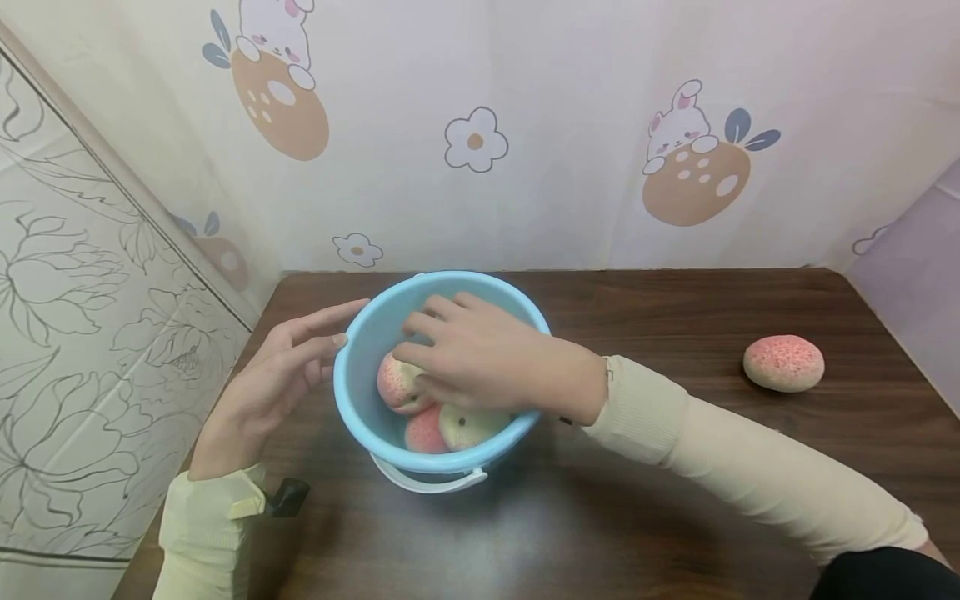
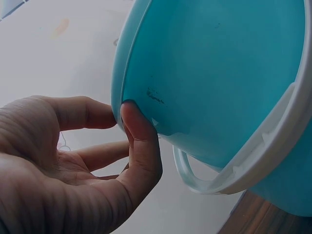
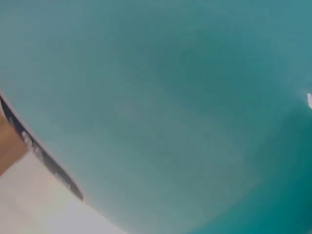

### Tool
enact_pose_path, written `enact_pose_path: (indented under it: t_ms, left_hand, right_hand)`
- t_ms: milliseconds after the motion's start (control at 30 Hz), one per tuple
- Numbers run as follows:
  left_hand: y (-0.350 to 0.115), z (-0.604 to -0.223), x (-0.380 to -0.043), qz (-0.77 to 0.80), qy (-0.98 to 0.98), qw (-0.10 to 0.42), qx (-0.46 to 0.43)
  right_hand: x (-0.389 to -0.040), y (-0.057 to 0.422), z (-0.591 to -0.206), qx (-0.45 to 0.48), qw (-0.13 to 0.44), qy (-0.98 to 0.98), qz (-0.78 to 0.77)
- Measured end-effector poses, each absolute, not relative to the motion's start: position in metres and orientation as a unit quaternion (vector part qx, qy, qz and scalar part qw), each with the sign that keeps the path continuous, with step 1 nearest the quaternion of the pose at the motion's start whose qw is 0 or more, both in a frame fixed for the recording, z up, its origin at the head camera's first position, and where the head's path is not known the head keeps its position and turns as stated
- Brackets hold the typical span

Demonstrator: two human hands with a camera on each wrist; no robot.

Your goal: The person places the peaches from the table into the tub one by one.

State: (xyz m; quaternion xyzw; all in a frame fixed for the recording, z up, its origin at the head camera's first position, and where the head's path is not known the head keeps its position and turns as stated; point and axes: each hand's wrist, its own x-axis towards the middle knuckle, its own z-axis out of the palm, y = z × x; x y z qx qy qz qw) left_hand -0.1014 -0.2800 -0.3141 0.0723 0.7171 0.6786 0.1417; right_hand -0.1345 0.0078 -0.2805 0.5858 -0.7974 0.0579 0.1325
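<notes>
A light blue bucket (image 1: 352, 421) stands on the wooden table with several peach-like fruits inside. One is pink and cream (image 1: 392, 385), another pink (image 1: 424, 432), and a cream one (image 1: 465, 427) has a dark spot. The right hand (image 1: 476, 350) reaches over the rim, fingers loosely bent, fingertips beside the pink-and-cream fruit; its palm side is hidden. Outside the left rim, the left hand (image 1: 281, 371) touches the bucket with fingertips and thumb. In the left wrist view, those fingertips (image 2: 139, 119) rest at the lip. Blurred blue bucket wall (image 3: 161, 107) fills most of the right wrist view.
Another pink speckled fruit (image 1: 783, 363) lies on the table (image 1: 660, 312) at the far right. The bucket's white handle (image 1: 427, 483) hangs down at the near side. A printed curtain (image 1: 555, 192) rises behind the table, and a flower-patterned panel (image 1: 97, 333) borders the left.
</notes>
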Motion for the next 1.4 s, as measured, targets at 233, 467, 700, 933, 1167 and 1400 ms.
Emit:
enact_pose_path:
  t_ms: [233,467,700,933,1167,1400]
  left_hand:
    - [-0.281,-0.315,-0.101,0.682,0.714,0.142,0.069]
    - [-0.28,-0.315,-0.102,0.683,0.714,0.141,0.07]
    - [-0.278,-0.314,-0.102,0.682,0.714,0.138,0.077]
    - [-0.278,-0.315,-0.102,0.687,0.709,0.136,0.086]
    - [-0.278,-0.316,-0.102,0.682,0.715,0.133,0.08]
    - [-0.279,-0.316,-0.102,0.678,0.718,0.134,0.079]
  right_hand:
    - [-0.136,0.018,-0.278,0.567,0.143,-0.809,0.062]
    - [-0.135,0.031,-0.277,0.537,0.17,-0.824,0.064]
    - [-0.137,0.045,-0.281,0.516,0.2,-0.828,0.09]
    - [-0.138,0.061,-0.283,0.495,0.213,-0.837,0.094]
    - [-0.138,0.076,-0.286,0.469,0.212,-0.85,0.111]
    - [-0.137,0.091,-0.288,0.451,0.216,-0.857,0.128]
